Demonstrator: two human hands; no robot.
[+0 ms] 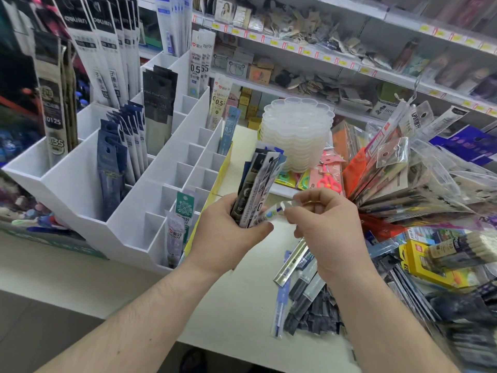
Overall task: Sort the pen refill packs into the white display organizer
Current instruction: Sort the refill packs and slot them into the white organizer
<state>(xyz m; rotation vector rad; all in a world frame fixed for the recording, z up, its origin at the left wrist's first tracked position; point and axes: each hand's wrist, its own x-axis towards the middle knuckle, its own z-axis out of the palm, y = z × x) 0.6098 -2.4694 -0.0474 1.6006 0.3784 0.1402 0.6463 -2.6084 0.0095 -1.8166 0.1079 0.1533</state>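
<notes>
My left hand (228, 230) grips a fanned bunch of pen refill packs (259, 184), black, white and blue, held upright over the counter. My right hand (325, 224) pinches the clear plastic corner of one pack (277, 210) at the bottom of that bunch. The white display organizer (150, 208) stands to the left, stepped, with many narrow slots. Some slots hold packs: a green-topped one (184, 211) at the front, dark blue ones (118, 146) in the middle, taller black and white ones further back. More refill packs (304, 292) lie loose on the counter under my right wrist.
A stack of clear flower-shaped trays (295, 130) stands behind my hands, with pink scissors packs (326, 179) beside it. A large heap of bagged stationery (430, 200) fills the right side. Store shelves (349, 63) with price tags run along the back. The counter's front edge (134, 313) is close.
</notes>
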